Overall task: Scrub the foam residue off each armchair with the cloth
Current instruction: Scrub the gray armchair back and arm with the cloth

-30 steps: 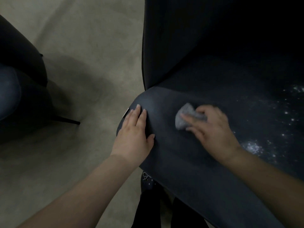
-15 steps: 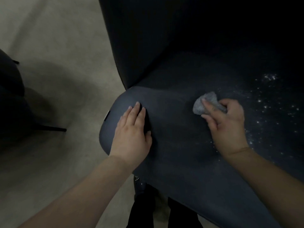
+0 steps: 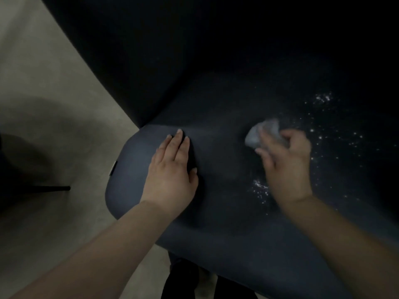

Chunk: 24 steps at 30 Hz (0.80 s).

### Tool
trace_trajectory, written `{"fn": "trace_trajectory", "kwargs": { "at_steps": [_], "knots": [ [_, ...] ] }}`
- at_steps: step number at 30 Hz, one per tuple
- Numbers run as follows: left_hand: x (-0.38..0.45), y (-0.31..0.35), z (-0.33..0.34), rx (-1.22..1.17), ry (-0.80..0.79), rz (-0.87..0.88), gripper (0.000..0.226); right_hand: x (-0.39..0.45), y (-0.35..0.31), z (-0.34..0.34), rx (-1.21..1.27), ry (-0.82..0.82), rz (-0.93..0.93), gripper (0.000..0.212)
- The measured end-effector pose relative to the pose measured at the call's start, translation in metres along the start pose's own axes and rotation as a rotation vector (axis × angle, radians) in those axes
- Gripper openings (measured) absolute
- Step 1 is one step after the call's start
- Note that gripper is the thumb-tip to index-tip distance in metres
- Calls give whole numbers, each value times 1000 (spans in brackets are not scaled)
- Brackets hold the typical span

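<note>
We read no writing; a small white tag [image 3: 113,168] on the armchair [image 3: 218,208] is illegible. Left hand [image 3: 172,173] lies flat on the seat. Right hand [image 3: 285,160], blurred, grips the cloth [image 3: 255,135] beside foam residue [image 3: 260,188].

Matt dark armchair [image 3: 226,212] upholstery — smooth, soft grey cloth [image 3: 257,134], matt beige floor [image 3: 54,104]

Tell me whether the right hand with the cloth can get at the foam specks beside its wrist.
Probably yes. The right hand holds the cloth on the armchair seat, and the foam specks lie bare just left of its wrist, nothing covering them.
</note>
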<state>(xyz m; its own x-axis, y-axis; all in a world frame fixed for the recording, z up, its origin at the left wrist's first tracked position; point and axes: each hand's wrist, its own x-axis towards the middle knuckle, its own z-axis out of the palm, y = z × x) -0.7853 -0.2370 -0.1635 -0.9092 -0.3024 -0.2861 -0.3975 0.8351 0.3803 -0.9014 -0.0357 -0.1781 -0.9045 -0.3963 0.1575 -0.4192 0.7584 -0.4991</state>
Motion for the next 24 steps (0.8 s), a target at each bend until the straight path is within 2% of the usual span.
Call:
{"fn": "trace_trajectory", "kwargs": {
  "at_steps": [2, 5, 6, 8, 10, 11, 13, 15, 17, 18, 22, 24],
  "knots": [
    [3, 8, 1, -10, -4, 12, 70, -14, -13, 2, 16, -88, -112, 44],
    [11, 21, 3, -22, -19, 39, 70, 20, -12, 7, 16, -218, -210, 37],
    [15, 25, 3, -15, -19, 48, 70, 36, -3, 8, 4, -187, -188, 34],
    [24, 30, 2, -1, -16, 58, 69, 61, 27, 2, -3, -57, -23, 33],
    [33, 35, 0, 13, -24, 71, 69, 58, 41, -11, -47, 85, 125, 35],
    [38, 38, -1, 15, -29, 79, 69, 46, 40, -16, -10, 92, 169, 34],
    [47, 47, -1, 13, -35, 87, 69, 15, 27, -15, 54, 60, 139, 42],
    [55, 58, 0, 13, -40, 101, 69, 5, 12, -14, 72, -38, 13, 47],
    [62, 67, 1, 6, -44, 120, 69, 29, 14, -10, 85, -148, -93, 47],
    [66, 70, 2, 8, -46, 129, 70, 47, 20, -7, 82, -150, -110, 46],
    [82, 75, 1, 50, -45, 131, 73, 94, 60, -13, 14, 50, 136, 41],
    [91, 75, 1, 57, -50, 106, 74, 77, 71, -22, -42, 68, 150, 42]
  ]
}}
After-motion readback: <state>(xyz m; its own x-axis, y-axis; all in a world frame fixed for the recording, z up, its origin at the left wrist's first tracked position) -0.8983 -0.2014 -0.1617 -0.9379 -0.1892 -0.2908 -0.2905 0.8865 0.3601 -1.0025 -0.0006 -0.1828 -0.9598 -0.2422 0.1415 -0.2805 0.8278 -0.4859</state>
